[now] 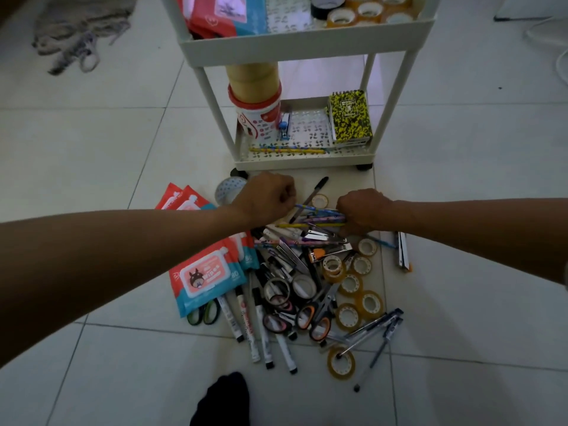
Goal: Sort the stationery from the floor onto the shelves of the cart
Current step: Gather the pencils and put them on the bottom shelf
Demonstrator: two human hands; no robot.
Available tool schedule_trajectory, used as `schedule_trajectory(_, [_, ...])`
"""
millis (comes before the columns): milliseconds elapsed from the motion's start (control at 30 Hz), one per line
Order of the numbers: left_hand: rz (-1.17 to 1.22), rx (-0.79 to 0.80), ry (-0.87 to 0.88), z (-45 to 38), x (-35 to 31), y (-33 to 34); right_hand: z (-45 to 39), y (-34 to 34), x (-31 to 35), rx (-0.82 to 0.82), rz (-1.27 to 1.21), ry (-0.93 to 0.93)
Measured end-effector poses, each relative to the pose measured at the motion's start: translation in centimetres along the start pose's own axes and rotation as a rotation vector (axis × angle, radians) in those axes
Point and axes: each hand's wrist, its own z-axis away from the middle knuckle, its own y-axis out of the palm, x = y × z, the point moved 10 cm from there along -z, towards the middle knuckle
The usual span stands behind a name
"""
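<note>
Stationery (295, 281) heaped on tiled floor (92, 142), just in front of white cart (307, 44). Left of heap: wipes packs (209, 278), one overlapping the next; green-handled scissors (204, 313) poke out from under the nearest pack. Left hand (267, 198) at far edge of heap, fingers curled together around one end of a bundle of patterned pencils (316, 215). Heap centre: markers (261, 333), orange-handled scissors (316, 318), tape rings. Right hand (361, 212) closed on the other end of the same bundle, fingers turned under. Right of heap: clear tape rolls (353, 299) scattered, pens (378, 330) lying crossed. Cart's lower shelf (304, 162) carries a red-and-white tub (258, 118), blue stapler (285, 126), pencils along the front rim, yellow-black notebooks (350, 118) upright at right. Upper shelf (307, 41): wipes left, tape rolls right.
</note>
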Motion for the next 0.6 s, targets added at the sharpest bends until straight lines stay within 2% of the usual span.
schedule_trajectory(133, [0.04,-0.016,-0.033,0.6,0.7,-0.4,0.8,1.0,-0.5,0.117,-0.073,0.062])
schedule_trajectory(300, [-0.005,0.198,0.011,1.6,-0.5,2.7,2.5,2.6,-1.7,0.214,-0.182,0.117])
schedule_trajectory(500, [-0.301,0.426,0.199,2.1,-3.4,5.8,4.4,2.6,-3.4,0.233,-0.178,0.185])
schedule_trajectory(600, [-0.475,0.485,0.21,2.2,-3.5,7.4,5.1,2.1,-4.2,0.246,-0.16,0.201])
